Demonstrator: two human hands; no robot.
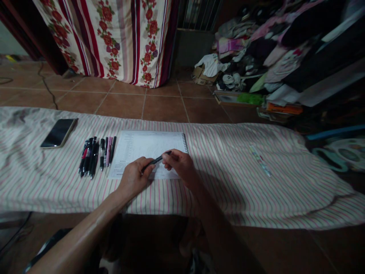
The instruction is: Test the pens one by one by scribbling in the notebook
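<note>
A dark pen [156,160] is held slantwise between both hands, above the lower part of a spiral notebook [151,142]. My left hand [135,174] is closed around its lower left end. At the upper right end, the fingers of my right hand [180,164] pinch it. Printed or written lines show on the notebook's white page, and its coil runs down the right side. Left of the notebook lie several pens [90,156], mostly black, in a bunch, with a few more, including a pink pen [109,151], set side by side.
A striped cloth [216,152] covers the table. On it, a phone [59,133] lies at the far left and a pale, patterned pen-like stick [261,161] to the right. Beyond are a floral curtain [122,42] and heaped clothes [236,42].
</note>
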